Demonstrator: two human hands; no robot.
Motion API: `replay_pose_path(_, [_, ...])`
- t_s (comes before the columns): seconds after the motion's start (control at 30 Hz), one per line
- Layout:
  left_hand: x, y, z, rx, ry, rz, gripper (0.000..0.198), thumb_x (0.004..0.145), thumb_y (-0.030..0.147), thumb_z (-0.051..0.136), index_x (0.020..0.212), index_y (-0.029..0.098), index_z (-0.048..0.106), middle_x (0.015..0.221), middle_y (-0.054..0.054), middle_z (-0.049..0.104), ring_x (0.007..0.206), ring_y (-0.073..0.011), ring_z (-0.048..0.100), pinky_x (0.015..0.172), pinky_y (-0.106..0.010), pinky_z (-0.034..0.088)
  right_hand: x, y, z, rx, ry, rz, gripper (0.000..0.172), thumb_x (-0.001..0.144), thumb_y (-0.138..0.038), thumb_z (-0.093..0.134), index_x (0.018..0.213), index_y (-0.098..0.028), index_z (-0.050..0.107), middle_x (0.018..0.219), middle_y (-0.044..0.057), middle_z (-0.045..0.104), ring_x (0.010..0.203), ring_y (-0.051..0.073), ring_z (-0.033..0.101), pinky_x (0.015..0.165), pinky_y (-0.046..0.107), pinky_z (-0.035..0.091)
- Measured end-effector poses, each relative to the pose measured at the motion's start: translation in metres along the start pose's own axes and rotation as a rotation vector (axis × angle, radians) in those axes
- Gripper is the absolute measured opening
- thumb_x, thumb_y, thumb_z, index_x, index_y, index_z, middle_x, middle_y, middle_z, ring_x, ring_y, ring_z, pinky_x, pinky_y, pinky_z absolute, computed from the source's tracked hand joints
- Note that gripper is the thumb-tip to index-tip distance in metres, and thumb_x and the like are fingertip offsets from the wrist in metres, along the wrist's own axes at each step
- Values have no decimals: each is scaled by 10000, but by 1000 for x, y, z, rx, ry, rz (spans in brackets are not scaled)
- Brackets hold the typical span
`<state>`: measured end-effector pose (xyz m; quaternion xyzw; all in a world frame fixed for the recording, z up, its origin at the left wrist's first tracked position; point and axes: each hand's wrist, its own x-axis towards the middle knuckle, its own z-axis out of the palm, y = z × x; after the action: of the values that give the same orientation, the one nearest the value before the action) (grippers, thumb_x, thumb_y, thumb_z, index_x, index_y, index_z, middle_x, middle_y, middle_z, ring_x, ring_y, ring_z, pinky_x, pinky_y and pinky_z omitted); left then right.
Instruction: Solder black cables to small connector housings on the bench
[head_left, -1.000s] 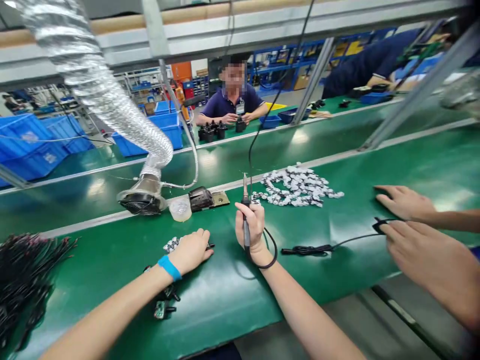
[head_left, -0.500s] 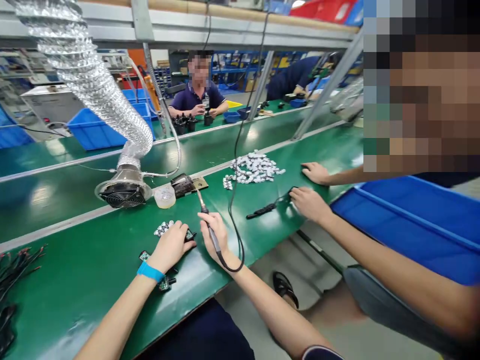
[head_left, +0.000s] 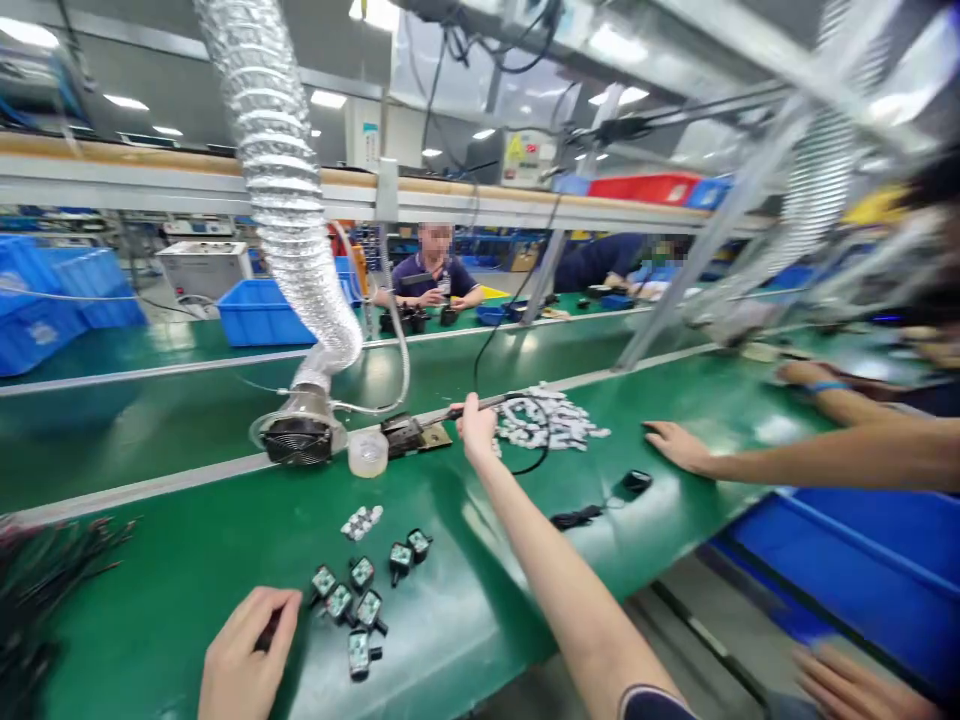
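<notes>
My right hand (head_left: 478,428) is wrapped round a soldering iron (head_left: 456,412), its front end at the dark metal iron holder (head_left: 403,436). The iron's black cable (head_left: 546,440) loops down beside the hand. My left hand (head_left: 251,650) is low at the left, thumb and fingers curled together; a dark patch shows between them, but I cannot make out what it is. To its right lie several small black housings with green circuit boards (head_left: 368,608). Behind them sits a little cluster of white-and-silver parts (head_left: 362,522).
A clear round tub (head_left: 367,455) and a fume fan (head_left: 298,438) stand left of the holder. Beyond my right hand lies a pile of white parts (head_left: 559,420). A co-worker's hand (head_left: 679,446) rests on the bench near a black part (head_left: 637,482). Dark wires (head_left: 52,570) lie far left.
My right hand has carried the soldering iron forward to the holder. My left hand has left the housings and moved left. The co-worker's nearer hand has let go of the black part. The view has tilted up.
</notes>
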<state>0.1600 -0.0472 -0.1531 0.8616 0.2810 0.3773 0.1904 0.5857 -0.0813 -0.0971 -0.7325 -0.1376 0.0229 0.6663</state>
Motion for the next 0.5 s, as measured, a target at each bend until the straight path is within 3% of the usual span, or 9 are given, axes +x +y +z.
replay_pose_path(0.13, [-1,-10,-7,1,-74,-67,244,972,428,568,881,228,675,870,-4,682,664,-116,597,624,-205,472,9,8,21,-5,-136,123,611,1011,-527,398,759,-76,723,341,-8,436,297,135,394,358,246,338])
replay_pose_path(0.3, [64,5,-3,6,-278,-23,294,996,455,508,897,233,674,938,-15,679,751,-139,604,667,-239,463,2,17,40,-27,-295,234,433,1016,-422,478,819,-92,678,408,-46,456,320,95,407,377,203,371])
replay_pose_path(0.4, [106,22,20,85,-378,30,301,1007,453,474,975,233,676,1005,-33,672,853,-169,630,721,-265,478,-16,17,32,-59,-289,213,402,1021,-434,473,926,-89,655,523,-23,542,398,99,496,453,210,447])
replay_pose_path(0.5, [132,42,55,280,-551,148,318,980,430,536,1177,203,638,1094,-87,647,998,-247,642,774,-323,510,-61,14,8,-111,-234,110,412,1016,-466,462,1130,-110,636,723,20,629,568,128,592,609,255,519])
